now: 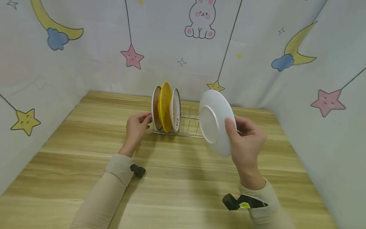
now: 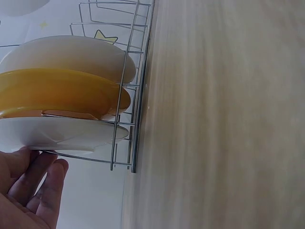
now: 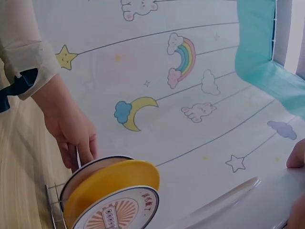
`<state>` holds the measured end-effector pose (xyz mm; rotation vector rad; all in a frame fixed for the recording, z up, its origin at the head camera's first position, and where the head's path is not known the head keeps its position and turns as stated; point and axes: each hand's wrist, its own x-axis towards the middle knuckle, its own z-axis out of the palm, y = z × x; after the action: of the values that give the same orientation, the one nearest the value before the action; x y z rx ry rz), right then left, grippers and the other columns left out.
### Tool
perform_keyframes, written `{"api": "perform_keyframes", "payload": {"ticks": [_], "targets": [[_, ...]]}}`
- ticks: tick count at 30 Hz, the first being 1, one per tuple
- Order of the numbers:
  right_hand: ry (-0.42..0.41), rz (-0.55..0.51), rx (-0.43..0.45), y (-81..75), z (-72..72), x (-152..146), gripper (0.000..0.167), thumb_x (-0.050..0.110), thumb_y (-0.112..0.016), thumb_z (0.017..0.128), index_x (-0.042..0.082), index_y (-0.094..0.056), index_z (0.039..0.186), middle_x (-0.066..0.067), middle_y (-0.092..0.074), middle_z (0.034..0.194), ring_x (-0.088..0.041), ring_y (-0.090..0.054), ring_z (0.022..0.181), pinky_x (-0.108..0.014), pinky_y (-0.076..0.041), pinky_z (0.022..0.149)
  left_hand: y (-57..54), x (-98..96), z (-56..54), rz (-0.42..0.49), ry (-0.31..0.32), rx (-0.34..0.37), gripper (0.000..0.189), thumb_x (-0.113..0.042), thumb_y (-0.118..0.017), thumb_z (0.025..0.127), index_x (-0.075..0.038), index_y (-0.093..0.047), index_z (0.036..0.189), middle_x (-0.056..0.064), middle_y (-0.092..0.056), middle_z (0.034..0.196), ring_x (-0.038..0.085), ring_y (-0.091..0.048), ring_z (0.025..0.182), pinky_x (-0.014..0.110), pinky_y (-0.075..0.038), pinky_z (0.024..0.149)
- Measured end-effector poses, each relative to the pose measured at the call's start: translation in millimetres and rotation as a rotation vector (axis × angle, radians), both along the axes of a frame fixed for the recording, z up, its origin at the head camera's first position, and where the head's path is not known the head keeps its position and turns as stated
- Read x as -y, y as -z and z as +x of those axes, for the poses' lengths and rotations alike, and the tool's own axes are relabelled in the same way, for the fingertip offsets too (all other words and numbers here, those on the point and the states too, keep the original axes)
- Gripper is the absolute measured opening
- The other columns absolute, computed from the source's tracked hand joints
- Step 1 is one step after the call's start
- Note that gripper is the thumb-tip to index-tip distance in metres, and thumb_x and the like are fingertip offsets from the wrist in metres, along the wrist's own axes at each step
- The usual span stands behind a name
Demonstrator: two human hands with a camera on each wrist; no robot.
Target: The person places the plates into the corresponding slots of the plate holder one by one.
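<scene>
My right hand (image 1: 248, 143) holds a white plate (image 1: 221, 127) by its rim, thumb on the underside, raised over the right part of a wire dish rack (image 1: 190, 135). Three plates stand upright in the rack's left part: a white patterned plate (image 1: 155, 108) at the left end, a yellow plate (image 1: 165, 106) beside it, then another white plate with a printed pattern (image 3: 116, 210). At the rack's left end, my left hand (image 1: 138, 127) pinches the end wire, its fingertips close against the leftmost plate. Part of that grip is hidden in the head view.
The rack stands on a wood-grain table (image 1: 166, 178) near the back wall (image 1: 108, 76), which is printed with stars, moons and a rabbit. Similar printed sheets rise on both sides. A small black camera is strapped to each wrist.
</scene>
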<state>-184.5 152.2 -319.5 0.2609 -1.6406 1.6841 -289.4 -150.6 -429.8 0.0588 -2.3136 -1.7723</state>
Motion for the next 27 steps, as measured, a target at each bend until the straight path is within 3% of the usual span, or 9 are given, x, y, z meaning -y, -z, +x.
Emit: {"api": "perform_keyframes", "payload": {"ticks": [11,27], "targets": [[-0.003,-0.132,-0.059,3.9,-20.7,30,0.016,0.004,-0.077,0.081,-0.011,-0.072,0.086,-0.011,-0.071,0.076,-0.017,-0.069,0.065,-0.024,-0.058,0.058,0.3,1.0,0.7,-0.011,-0.001,-0.016,0.025,-0.019,-0.062,0.099,0.0,-0.073,0.112,0.015,-0.072,0.106,0.028,-0.069,0.096,0.024,-0.059,0.069],[0.007,-0.091,0.0,24.8,-50.9,57,0.019,0.005,-0.073,0.085,-0.013,-0.07,0.091,-0.012,-0.069,0.079,-0.019,-0.068,0.071,-0.028,-0.06,0.062,-0.1,1.3,0.5,0.003,0.0,-0.027,0.023,-0.017,-0.063,0.099,0.0,-0.073,0.111,0.015,-0.072,0.105,0.024,-0.069,0.093,0.024,-0.059,0.07]]}}
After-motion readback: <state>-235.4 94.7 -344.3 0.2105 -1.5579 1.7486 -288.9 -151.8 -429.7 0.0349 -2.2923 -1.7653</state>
